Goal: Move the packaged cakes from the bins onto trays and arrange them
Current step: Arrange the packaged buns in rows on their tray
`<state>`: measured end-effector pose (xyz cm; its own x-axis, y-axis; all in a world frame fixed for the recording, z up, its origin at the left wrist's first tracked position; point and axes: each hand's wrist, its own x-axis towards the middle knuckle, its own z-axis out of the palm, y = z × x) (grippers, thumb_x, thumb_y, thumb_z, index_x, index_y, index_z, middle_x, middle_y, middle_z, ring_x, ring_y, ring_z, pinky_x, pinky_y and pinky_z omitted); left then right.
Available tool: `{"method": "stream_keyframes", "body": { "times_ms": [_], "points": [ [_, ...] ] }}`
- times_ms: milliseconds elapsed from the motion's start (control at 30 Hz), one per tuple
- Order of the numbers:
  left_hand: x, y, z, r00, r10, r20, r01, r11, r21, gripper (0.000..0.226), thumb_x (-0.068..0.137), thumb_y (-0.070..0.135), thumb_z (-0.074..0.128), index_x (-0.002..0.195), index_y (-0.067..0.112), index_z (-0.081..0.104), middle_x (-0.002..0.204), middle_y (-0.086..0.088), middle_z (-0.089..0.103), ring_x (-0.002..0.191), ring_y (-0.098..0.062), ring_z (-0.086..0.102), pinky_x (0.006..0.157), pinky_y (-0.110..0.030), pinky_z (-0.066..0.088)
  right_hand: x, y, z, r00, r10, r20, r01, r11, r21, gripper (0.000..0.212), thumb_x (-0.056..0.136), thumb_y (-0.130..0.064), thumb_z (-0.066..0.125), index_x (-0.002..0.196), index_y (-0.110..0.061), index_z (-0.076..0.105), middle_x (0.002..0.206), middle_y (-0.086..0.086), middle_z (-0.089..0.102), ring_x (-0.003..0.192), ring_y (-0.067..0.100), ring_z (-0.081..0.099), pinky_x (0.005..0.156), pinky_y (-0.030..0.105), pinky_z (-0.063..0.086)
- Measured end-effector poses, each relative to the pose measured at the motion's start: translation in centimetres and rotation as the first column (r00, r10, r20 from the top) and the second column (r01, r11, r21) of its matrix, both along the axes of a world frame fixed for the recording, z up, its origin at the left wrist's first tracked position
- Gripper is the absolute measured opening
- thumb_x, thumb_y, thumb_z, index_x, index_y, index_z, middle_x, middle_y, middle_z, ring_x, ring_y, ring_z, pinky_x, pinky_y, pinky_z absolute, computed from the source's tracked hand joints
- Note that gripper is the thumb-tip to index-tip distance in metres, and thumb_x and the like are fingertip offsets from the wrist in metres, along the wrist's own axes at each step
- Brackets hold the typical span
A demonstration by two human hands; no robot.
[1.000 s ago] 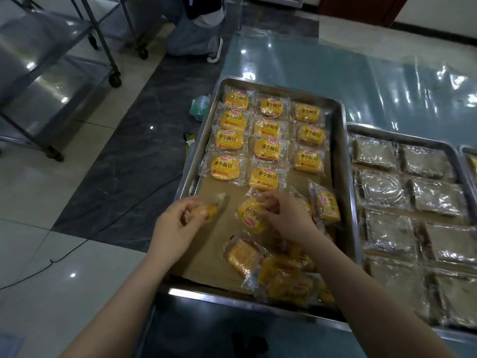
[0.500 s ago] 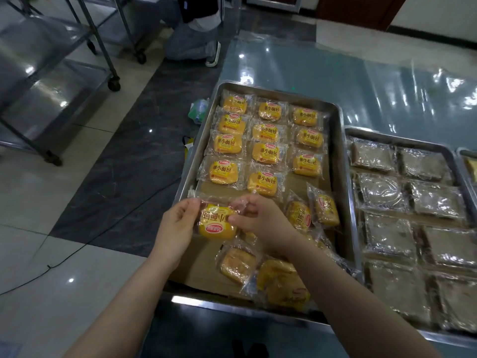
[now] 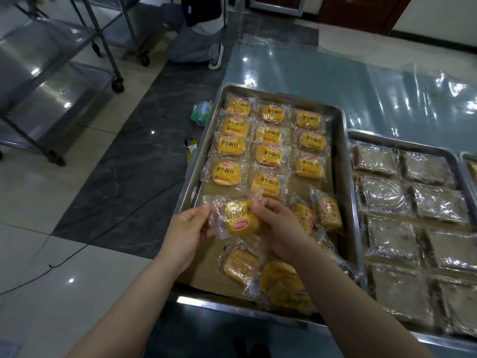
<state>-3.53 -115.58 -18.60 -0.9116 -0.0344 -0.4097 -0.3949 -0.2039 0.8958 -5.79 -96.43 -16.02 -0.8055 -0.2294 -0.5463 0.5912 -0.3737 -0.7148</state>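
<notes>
- Head view: desk (image 3: 335, 81) under glossy clear film fills the 12 to 3 o'clock area; tiled floor (image 3: 77, 177) lies toward 9 o'clock.
- Steel rack (image 3: 51, 81) on castors stands at 10 o'clock; a second person (image 3: 196, 34) crouches on the floor at 12 o'clock.
- Main tray (image 3: 347, 192), paper-lined, sits at centre. Second tray (image 3: 402, 144) touches its 3 o'clock side and is filled with brownish wrapped cakes (image 3: 387, 195) in rows.
- Arranged yellow cakes (image 3: 268, 135) lie label-up in three columns across the main tray's far half.
- Loose yellow cakes (image 3: 284, 285) are heaped at the tray's near edge, 6 o'clock; two more (image 3: 327, 210) lean at the 3 o'clock side.
- Left hand (image 3: 184, 233) pinches the wrapper's left edge of the held cake (image 3: 240, 218); right hand (image 3: 280, 228) grips its right side.
- Held cake is above bare liner in the tray's left column, just nearer than the last placed row, its label upside down to the camera.
- Green crumpled wrapper (image 3: 201, 112) lies on the floor beside the tray's 10 o'clock corner.
</notes>
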Motion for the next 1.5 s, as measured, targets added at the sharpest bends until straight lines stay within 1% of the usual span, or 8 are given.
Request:
{"method": "stream_keyframes", "body": {
  "times_ms": [267, 467, 700, 833, 1100, 1233, 1333, 1500],
  "points": [
    [-0.6, 1.7, 0.8, 0.993, 0.118, 0.003, -0.118, 0.992, 0.041, 0.022, 0.092, 0.016, 0.055, 0.08, 0.01, 0.073, 0.075, -0.007, 0.071, 0.064, -0.01, 0.065, 0.059, -0.023, 0.056, 1.0, -0.6, -0.3, 0.991, -0.119, 0.062, 0.122, 0.991, -0.046, 0.056, 0.068, -0.013, 0.075, 0.119, -0.011, 0.052, 0.103, 0.014, 0.071, 0.086, 0.026, 0.07, 0.067, 0.032, 0.056],
    [0.3, 0.4, 0.2, 0.958, -0.278, 0.075, 0.275, 0.96, 0.043, 0.012, 0.081, 0.012, 0.065, 0.091, 0.008, 0.07, 0.089, -0.012, 0.072, 0.082, -0.02, 0.07, 0.065, -0.021, 0.054, -0.3, -0.4, -0.5, 0.958, -0.273, 0.086, 0.277, 0.96, -0.034, 0.024, 0.08, -0.004, 0.068, 0.1, -0.009, 0.057, 0.093, 0.013, 0.068, 0.082, 0.025, 0.065, 0.07, 0.034, 0.055],
    [-0.1, -0.8, -0.1, 0.837, -0.541, 0.08, 0.54, 0.841, 0.027, 0.064, 0.069, 0.019, 0.079, 0.127, 0.022, 0.051, 0.116, 0.0, 0.065, 0.106, -0.015, 0.062, 0.091, -0.031, 0.048, -0.4, -0.8, 0.0, 0.954, 0.127, -0.27, 0.019, 0.878, 0.479, 0.012, 0.083, -0.006, 0.069, 0.089, -0.016, 0.066, 0.092, 0.003, 0.069, 0.078, 0.013, 0.069, 0.065, 0.027, 0.057],
    [0.2, 0.2, -0.2, 0.954, -0.261, 0.148, 0.263, 0.965, 0.007, 0.047, 0.068, 0.037, 0.071, 0.109, 0.014, 0.064, 0.094, -0.004, 0.069, 0.076, -0.012, 0.063, 0.071, -0.027, 0.049, -0.9, -0.8, -0.5, 0.927, 0.236, -0.293, -0.06, 0.862, 0.503, 0.013, 0.085, -0.014, 0.068, 0.096, -0.02, 0.067, 0.092, -0.002, 0.07, 0.085, 0.013, 0.068, 0.069, 0.024, 0.056],
    [0.0, 0.9, -2.2, 0.968, 0.043, 0.246, -0.07, 0.992, 0.106, 0.029, 0.084, 0.007, 0.063, 0.114, 0.007, 0.058, 0.107, -0.01, 0.068, 0.097, -0.022, 0.067, 0.083, -0.033, 0.054, -2.3, 2.4, -2.5, 0.612, 0.791, 0.007, -0.137, 0.097, 0.986, 0.035, 0.084, -0.017, 0.063, 0.109, -0.041, 0.06, 0.142, -0.011, 0.042, 0.133, 0.014, 0.035, 0.11, 0.038, 0.029],
    [-0.4, -0.3, -1.7, 0.889, -0.224, 0.4, 0.274, 0.959, -0.071, 0.03, 0.091, 0.034, 0.055, 0.1, 0.008, 0.067, 0.093, -0.008, 0.073, 0.087, -0.018, 0.07, 0.077, -0.031, 0.054, -1.0, 3.2, -2.2, 0.668, 0.742, 0.056, -0.11, 0.024, 0.994, 0.033, 0.088, -0.038, 0.06, 0.121, -0.038, 0.059, 0.143, -0.005, 0.038, 0.108, 0.012, 0.051, 0.09, 0.028, 0.041],
    [-0.5, -1.4, -0.7, 0.817, -0.428, 0.386, 0.56, 0.746, -0.36, 0.033, 0.093, 0.038, 0.051, 0.079, 0.017, 0.073, 0.077, 0.005, 0.073, 0.074, -0.008, 0.068, 0.071, -0.026, 0.05, 0.1, 4.1, -1.5, 0.699, 0.709, 0.094, -0.112, -0.021, 0.994, 0.043, 0.091, -0.051, 0.051, 0.13, -0.034, 0.054, 0.139, 0.0, 0.042, 0.111, 0.018, 0.052, 0.093, 0.033, 0.044],
    [-0.3, 0.4, 0.4, 0.901, -0.432, -0.03, 0.255, 0.585, -0.77, 0.013, 0.091, 0.029, 0.055, 0.088, 0.035, 0.067, 0.092, 0.019, 0.065, 0.079, 0.009, 0.056, 0.071, -0.015, 0.04, 0.5, 4.5, -0.6, 0.658, 0.739, 0.146, -0.065, -0.138, 0.988, 0.044, 0.089, -0.044, 0.055, 0.13, -0.032, 0.051, 0.131, 0.003, 0.05, 0.113, 0.024, 0.052, 0.093, 0.039, 0.048]
  ]
}}
